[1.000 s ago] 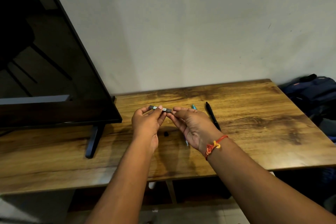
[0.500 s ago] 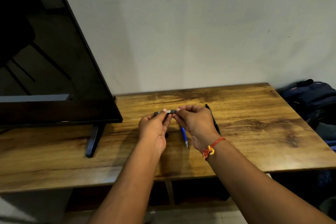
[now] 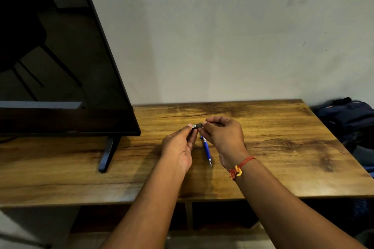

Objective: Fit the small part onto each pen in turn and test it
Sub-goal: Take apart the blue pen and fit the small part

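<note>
Both hands meet above the middle of the wooden table (image 3: 283, 147). My left hand (image 3: 179, 145) and my right hand (image 3: 224, 137) pinch the two ends of a short dark grey pen (image 3: 197, 125) with a pale label, held level between the fingertips. Whether the small part sits on it I cannot tell; the fingers hide its ends. A blue pen (image 3: 206, 150) lies on the table just under the hands, tip toward me. The black pen seen earlier is hidden behind my right hand.
A large dark TV screen (image 3: 60, 66) on a black foot (image 3: 106, 155) fills the left side of the table. A dark blue backpack (image 3: 348, 119) lies beyond the table's right edge. A plain wall stands behind.
Both hands have drifted slightly right and away with the grey pen still held between them. The blue pen has come into full view; the black pen is now covered by my right hand.
</note>
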